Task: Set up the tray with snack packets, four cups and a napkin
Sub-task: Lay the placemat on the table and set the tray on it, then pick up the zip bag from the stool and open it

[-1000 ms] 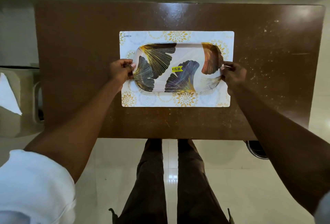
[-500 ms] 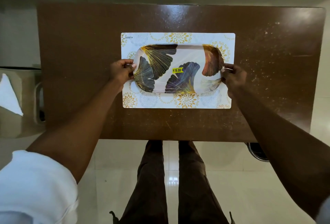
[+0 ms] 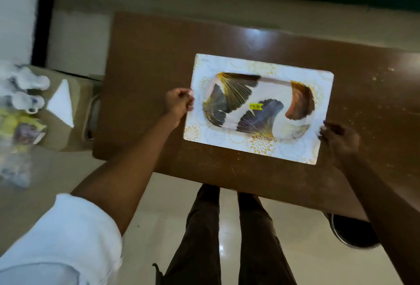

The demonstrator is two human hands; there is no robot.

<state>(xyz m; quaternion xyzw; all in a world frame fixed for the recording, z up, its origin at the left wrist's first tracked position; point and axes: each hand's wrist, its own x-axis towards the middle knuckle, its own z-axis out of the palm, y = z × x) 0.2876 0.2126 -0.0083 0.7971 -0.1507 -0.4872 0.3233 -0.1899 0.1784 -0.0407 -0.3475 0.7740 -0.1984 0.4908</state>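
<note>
The leaf-patterned tray (image 3: 270, 94) with a yellow price sticker lies on a white and gold placemat (image 3: 318, 80) on the brown table (image 3: 147, 57). My left hand (image 3: 178, 103) is off the tray, its fingers curled at the mat's left edge with nothing visible in them. My right hand (image 3: 338, 140) is at the mat's right edge, fingertips touching it, and is dark and blurred. At the far left, blurred, stand white cups (image 3: 29, 82), a folded white napkin (image 3: 61, 103) and yellow snack packets (image 3: 20, 125).
The cups, napkin and packets sit on a low tan surface (image 3: 75, 134) left of the table, with a gap between. My legs stand at the table's near edge. A dark round bin (image 3: 350, 232) sits on the floor at the right.
Both hands have let go of the tray's rim and moved out to the placemat's edges. The view has swung left, bringing the cups, napkin and packets into sight.
</note>
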